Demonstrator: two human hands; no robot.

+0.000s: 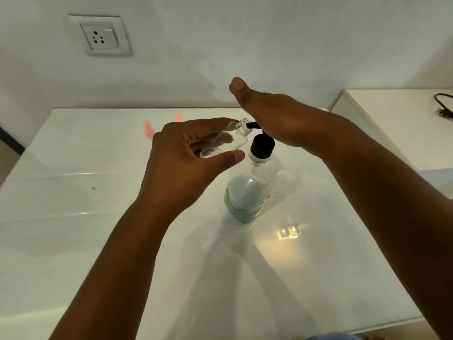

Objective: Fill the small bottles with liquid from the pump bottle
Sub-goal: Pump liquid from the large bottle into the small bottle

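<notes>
Pump bottle (253, 190): one, clear, stood upright on the white table (98, 217), a low level of bluish liquid seen inside; black pump head (262, 143) on top.
Small bottle (228, 141): one, clear, uncapped, tilted with its open mouth set at the black nozzle tip.
Left hand (186, 163): fingers and thumb are curled round the small bottle.
Right hand (274, 116): laid flat on the pump head, fingers straight.
Surface: one glossy white table; two pink marks (149, 128) near its far edge.
Room: white wall, one socket plate (103, 36); one black cable (443, 104) on a white unit at right.
</notes>
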